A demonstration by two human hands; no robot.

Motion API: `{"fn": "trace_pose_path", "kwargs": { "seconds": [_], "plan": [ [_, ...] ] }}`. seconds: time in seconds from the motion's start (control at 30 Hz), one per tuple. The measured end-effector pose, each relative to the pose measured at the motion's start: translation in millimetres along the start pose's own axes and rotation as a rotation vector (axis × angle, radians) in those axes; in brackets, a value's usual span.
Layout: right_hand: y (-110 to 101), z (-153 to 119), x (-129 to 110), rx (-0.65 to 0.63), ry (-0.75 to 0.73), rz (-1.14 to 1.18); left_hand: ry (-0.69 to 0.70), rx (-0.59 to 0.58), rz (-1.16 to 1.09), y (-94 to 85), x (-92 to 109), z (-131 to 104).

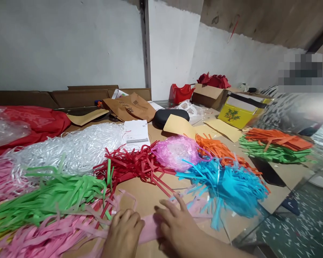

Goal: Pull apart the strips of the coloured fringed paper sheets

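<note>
Both my hands rest on a strip of pink fringed paper (150, 225) lying on the brown cardboard-covered table (150, 195) at the near edge. My left hand (123, 233) has its fingers curled down onto the pink paper. My right hand (177, 224) lies flat on it, fingers spread and pointing left. Left of my hands lie more pink fringes (43, 238) and green fringes (48, 197). Red fringes (131, 163) lie just beyond, blue fringes (228, 186) to the right.
White shredded strips (70, 148), a pink plastic bag (176, 152), orange fringes (220, 150), a green and orange stack (277, 145), a black case (171, 116), brown envelopes (131, 105), a yellow box (239, 113) and a cardboard box (210, 95) crowd the table. The table edge runs along the right.
</note>
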State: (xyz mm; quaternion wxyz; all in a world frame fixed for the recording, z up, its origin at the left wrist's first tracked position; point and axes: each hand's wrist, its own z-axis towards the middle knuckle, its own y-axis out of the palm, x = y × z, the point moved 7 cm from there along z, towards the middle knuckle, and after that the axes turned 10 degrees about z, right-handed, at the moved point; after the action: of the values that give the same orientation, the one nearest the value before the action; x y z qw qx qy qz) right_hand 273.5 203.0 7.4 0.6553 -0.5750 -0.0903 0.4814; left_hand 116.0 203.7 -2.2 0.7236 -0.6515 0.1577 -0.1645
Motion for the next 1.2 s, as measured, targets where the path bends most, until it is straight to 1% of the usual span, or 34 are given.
{"fn": "trace_pose_path", "kwargs": {
  "seconds": [0.03,0.07,0.1,0.17,0.23,0.27,0.37,0.43,0.47,0.53,0.57,0.63,0.7,0.77,0.83,1.0,1.2],
  "plan": [
    [-1,-2,-1,0.001,-0.046,-0.045,0.037,0.048,0.015,-3.7,3,-3],
    [-4,-2,1,0.005,-0.053,-0.067,0.060,0.105,0.034,-8.1,5,-7],
    [-5,0,4,-0.004,-0.039,-0.059,0.073,0.157,0.051,-12.1,8,-10],
    [-9,6,7,-0.016,0.023,-0.014,0.051,0.235,0.072,-16.9,10,-13],
    [-8,12,6,0.003,0.103,-0.006,0.019,0.263,0.064,-16.4,12,-13],
    [-5,15,2,0.009,0.121,-0.020,0.010,0.269,0.060,-15.4,12,-11],
    [16,15,-10,-0.031,0.088,-0.099,0.034,0.309,0.069,-16.4,11,-8],
    [27,11,-8,-0.073,0.088,-0.141,0.070,0.368,0.063,-21.0,7,-11],
    [27,8,-3,-0.082,0.105,-0.126,0.089,0.396,0.054,-23.2,5,-14],
    [18,4,8,-0.090,0.136,-0.018,0.137,0.422,0.059,-24.3,0,-20],
    [11,3,12,-0.094,0.152,0.047,0.152,0.418,0.069,-23.1,-3,-23],
    [-1,5,21,-0.113,0.225,0.129,0.140,0.356,0.061,-16.7,-8,-25],
    [-5,10,27,-0.136,0.326,0.141,0.037,0.239,-0.036,-6.8,-16,-21],
    [-4,15,31,-0.121,0.411,0.133,-0.089,0.110,-0.132,3.6,-23,-14],
    [2,17,32,-0.079,0.453,0.127,-0.163,0.038,-0.161,8.1,-26,-7],
    [9,15,32,0.025,0.462,0.172,-0.179,0.011,-0.146,6.0,-29,5],
    [8,15,35,0.025,0.503,0.187,-0.165,-0.016,-0.155,13.6,-37,4]
  ]
}}
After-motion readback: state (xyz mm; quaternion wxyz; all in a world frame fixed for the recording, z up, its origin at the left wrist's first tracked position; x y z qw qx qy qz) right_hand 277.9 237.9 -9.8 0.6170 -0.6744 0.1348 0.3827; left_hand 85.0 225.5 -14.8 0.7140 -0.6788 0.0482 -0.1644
